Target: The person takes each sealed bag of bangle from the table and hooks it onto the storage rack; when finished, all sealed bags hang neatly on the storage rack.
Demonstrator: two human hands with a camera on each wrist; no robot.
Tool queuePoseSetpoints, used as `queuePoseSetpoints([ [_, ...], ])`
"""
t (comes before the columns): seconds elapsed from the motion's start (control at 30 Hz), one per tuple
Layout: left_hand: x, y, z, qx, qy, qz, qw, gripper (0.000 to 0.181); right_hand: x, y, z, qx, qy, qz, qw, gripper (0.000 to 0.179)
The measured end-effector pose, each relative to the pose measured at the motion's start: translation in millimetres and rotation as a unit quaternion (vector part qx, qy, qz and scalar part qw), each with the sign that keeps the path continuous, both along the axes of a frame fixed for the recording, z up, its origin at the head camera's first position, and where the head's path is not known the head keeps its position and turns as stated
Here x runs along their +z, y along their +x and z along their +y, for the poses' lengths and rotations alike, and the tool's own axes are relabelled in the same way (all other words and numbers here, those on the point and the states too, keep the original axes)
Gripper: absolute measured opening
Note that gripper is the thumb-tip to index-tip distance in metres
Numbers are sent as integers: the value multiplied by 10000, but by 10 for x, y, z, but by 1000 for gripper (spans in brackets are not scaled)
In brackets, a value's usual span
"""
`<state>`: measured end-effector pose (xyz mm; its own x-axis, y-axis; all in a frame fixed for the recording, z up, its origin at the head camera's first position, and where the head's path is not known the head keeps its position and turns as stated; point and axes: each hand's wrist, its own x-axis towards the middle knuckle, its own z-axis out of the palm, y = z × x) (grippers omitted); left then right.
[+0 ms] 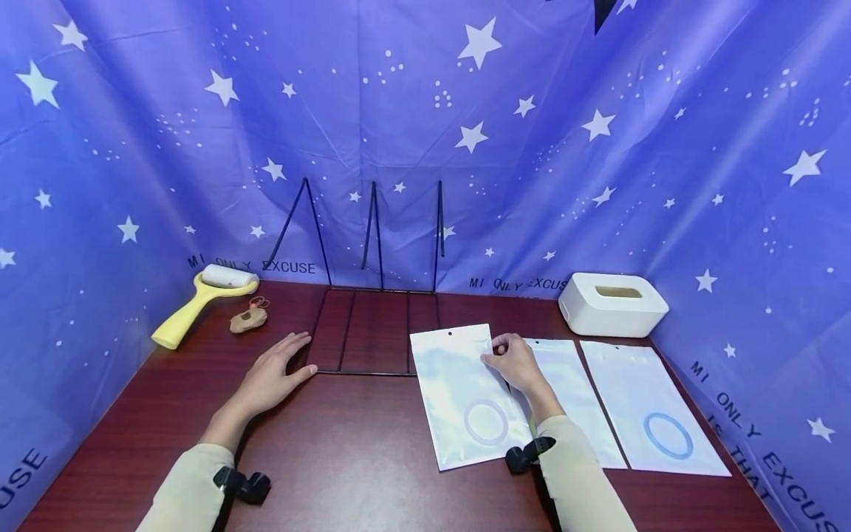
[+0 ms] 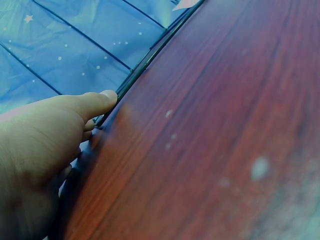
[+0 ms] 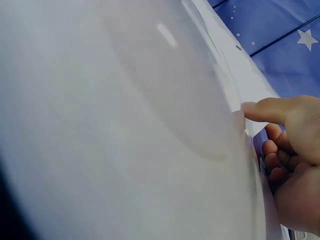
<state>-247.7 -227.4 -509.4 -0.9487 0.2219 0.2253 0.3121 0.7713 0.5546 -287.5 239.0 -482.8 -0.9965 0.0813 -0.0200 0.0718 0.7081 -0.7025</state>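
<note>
A black wire rack point(image 1: 362, 373) stands at the back of the table, its uprights against the curtain. My left hand point(image 1: 269, 375) rests at its front left corner, fingers extended, the thumb touching the wire point(image 2: 145, 62) in the left wrist view. My right hand point(image 1: 518, 367) pinches the right edge of a glossy white pouch point(image 1: 455, 391) between thumb and fingers. That pouch has a small hole at its top and a pale lilac ring. It is tilted in front of the rack's right side and fills much of the right wrist view.
Two similar white pouches lie on the right: a partly covered one point(image 1: 572, 391) and one with a blue ring point(image 1: 654, 384). Behind them stands a white tissue box point(image 1: 585, 321). On the left are a yellow-handled lint roller point(image 1: 189, 314) and a small brown bone-shaped item point(image 1: 248, 320).
</note>
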Motion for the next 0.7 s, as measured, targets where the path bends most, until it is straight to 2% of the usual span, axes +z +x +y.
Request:
queuePoseSetpoints([
  [0.17,-6,6,0,3,9,-2,10000,67,16,19,31,-35,-277,192,9994,18],
  [0.3,3,13,4,3,33,8,10000,66,35,28,50,6,-274,371,9989,14],
  [0.5,28,31,14,0,30,75,10000,65,62,58,81,112,-276,447,9986,13],
  [0.7,50,32,23,-3,15,93,10000,64,173,131,93,225,-717,483,9960,16],
])
